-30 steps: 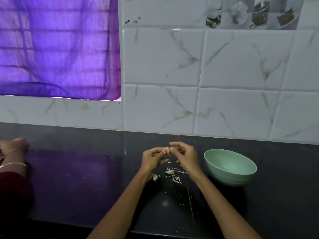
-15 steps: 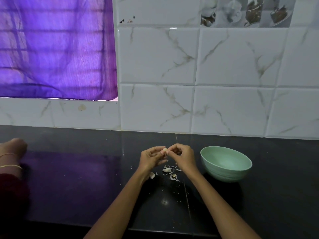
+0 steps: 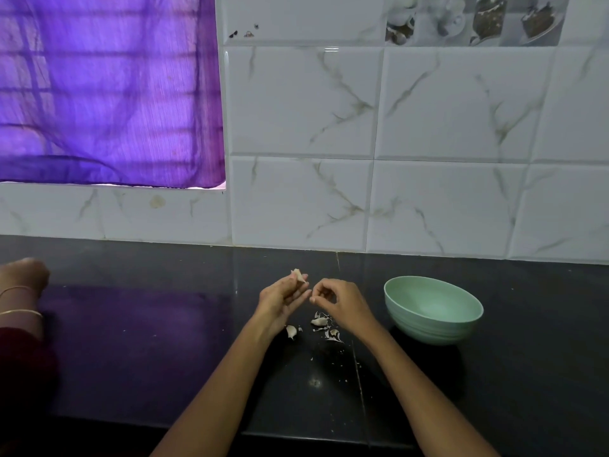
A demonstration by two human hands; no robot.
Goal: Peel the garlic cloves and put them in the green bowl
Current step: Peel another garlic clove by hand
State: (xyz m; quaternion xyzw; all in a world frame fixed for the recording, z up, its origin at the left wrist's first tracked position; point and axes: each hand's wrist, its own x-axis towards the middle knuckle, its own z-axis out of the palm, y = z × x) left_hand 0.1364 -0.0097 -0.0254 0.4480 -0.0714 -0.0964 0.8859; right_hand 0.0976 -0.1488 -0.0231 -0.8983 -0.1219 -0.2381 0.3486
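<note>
Held clove: a pale, papery-skinned garlic clove [image 3: 298, 276] sits pinched at the fingertips of the left hand [image 3: 282, 297], above the black glossy worktop [image 3: 138, 341].
Right hand: the right hand [image 3: 339, 300] is just beside the left, apart from the clove, thumb and forefinger curled together; whether they pinch a scrap of skin I cannot tell.
Loose cloves: two whitish garlic cloves [image 3: 291, 331] and torn skin flakes [image 3: 331, 334] lie on the worktop under the hands.
Bowl: the pale green round bowl [image 3: 435, 328] stands right of the hands, towards the worktop's back edge.
Far left: another person's hand with thin gold bangles [image 3: 19, 293].

Marbled tile wall [image 3: 428, 127] — purple curtain [image 3: 108, 90]
</note>
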